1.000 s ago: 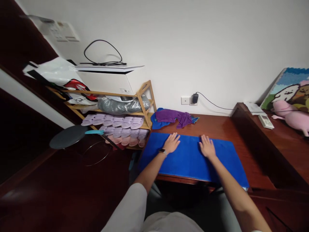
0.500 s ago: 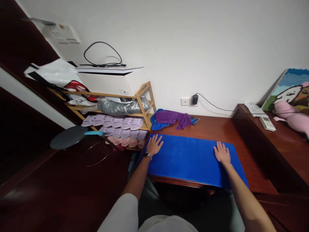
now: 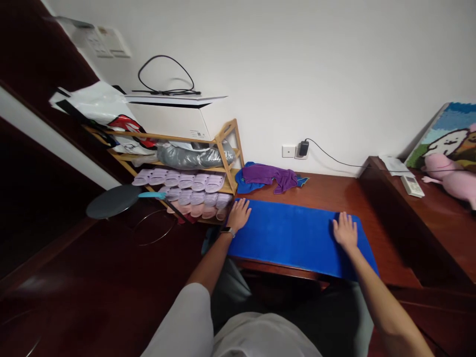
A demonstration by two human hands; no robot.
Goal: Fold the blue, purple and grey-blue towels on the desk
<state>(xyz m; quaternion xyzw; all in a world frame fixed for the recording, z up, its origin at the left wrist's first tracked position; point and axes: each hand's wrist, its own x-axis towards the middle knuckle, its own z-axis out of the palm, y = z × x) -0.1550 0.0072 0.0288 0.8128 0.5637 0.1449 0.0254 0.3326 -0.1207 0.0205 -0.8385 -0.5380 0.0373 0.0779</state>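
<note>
Two bare hands, both palm down, fingers slightly apart, pinching nothing; left hand (image 3: pixel 239 215), with one dark-faced wristwatch (image 3: pixel 226 230) at the wrist, at the left end of one flat, rectangular, bright blue cloth (image 3: pixel 290 233); right hand (image 3: pixel 345 231) towards the right end, with a strip of blue outside it; how firmly pressed, cannot tell; directly beneath both hands, that cloth, long axis crosswise before the body, from one hand to the other, on one glossy reddish-brown wooden table (image 3: pixel 327 186); left hand nearer its short edge than right; just beyond the far edge, apart from it, one crumpled purple cloth (image 3: pixel 267 176) atop blue fabric (image 3: pixel 245 187), layers uncountable; leftward, one light-wood slatted rack (image 3: pixel 226 167), with six lavender slippers (image 3: pixel 201 181) in the upper footwear row, lower ones too overlapped to count; farther left, one round, dark-seated stool (image 3: pixel 115 202); on the wall, one black plug-in adapter (image 3: pixel 304 148); far right, one white remote control (image 3: pixel 412 186) and one pink plush toy (image 3: pixel 453 178).
</note>
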